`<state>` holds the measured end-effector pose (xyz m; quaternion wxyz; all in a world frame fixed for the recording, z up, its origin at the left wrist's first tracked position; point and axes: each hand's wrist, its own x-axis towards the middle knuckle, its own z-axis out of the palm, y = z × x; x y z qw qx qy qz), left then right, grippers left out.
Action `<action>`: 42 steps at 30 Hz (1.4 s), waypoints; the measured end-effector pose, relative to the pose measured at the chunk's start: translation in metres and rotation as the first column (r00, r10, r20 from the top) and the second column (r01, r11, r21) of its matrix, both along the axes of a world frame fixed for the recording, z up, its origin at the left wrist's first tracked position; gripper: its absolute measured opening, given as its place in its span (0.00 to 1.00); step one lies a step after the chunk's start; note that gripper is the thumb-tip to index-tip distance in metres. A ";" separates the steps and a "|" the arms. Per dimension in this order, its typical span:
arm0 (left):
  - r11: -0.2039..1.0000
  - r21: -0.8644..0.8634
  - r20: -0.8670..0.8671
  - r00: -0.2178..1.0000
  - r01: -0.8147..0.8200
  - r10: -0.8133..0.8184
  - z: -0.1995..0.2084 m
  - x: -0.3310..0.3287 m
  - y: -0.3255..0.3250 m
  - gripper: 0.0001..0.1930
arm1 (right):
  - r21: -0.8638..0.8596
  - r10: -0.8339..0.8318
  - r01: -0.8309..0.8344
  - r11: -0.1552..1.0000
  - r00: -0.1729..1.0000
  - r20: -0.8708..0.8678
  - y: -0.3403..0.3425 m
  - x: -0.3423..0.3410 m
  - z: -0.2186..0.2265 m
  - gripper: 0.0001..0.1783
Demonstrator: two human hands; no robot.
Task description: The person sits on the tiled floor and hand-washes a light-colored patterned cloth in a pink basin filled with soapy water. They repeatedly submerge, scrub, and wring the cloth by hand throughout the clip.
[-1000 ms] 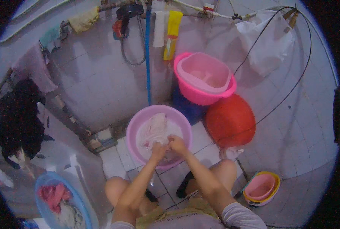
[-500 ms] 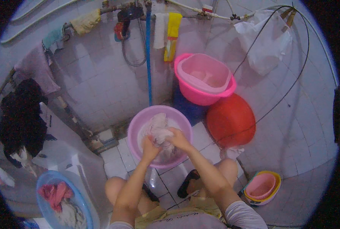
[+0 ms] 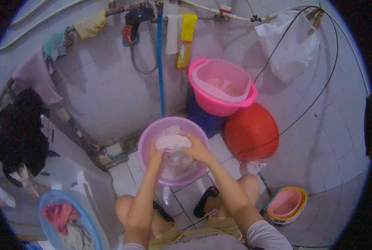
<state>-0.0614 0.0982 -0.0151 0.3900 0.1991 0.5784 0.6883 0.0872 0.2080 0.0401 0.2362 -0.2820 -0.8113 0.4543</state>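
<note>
A pale pink-white cloth [image 3: 173, 142] is stretched sideways between my hands inside a round lilac basin [image 3: 199, 130]. My left hand [image 3: 155, 155] grips its left end, partly smeared by motion. The cloth's right end is in my right hand [image 3: 197, 148], with the fingers curled round it. Below the cloth, more wet whitish fabric [image 3: 175, 164] lies in the basin. The exact fold of my fingertips is hidden by the cloth.
Behind the basin, a blue hose [image 3: 161, 83] hangs down the wall. Pink basins [image 3: 221, 106] are stacked on a blue drum [image 3: 204, 121], beside a red tub [image 3: 252, 133]. A blue basin [image 3: 44, 216] with clothes stands left; small nested basins [image 3: 303, 202] sit right.
The bunched cloth is now spread flatter and wider between my hands. My left hand has shifted left and slightly up, and my hands are further apart.
</note>
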 end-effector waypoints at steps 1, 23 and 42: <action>0.999 0.021 -0.086 0.996 0.037 -0.035 0.022 0.002 -0.002 0.26 | 0.001 0.028 -0.029 1.000 0.996 0.089 0.006 0.005 -0.014 0.24; 0.355 -0.930 -0.366 0.218 -0.090 -0.905 -0.081 0.042 -0.008 0.47 | 0.520 -0.148 -0.239 0.820 0.790 0.595 -0.033 -0.001 -0.155 0.25; 0.969 -0.077 -0.399 0.884 0.234 -0.245 0.024 0.004 0.010 0.20 | -0.109 0.143 -0.151 0.982 0.987 -0.075 0.004 -0.014 0.043 0.27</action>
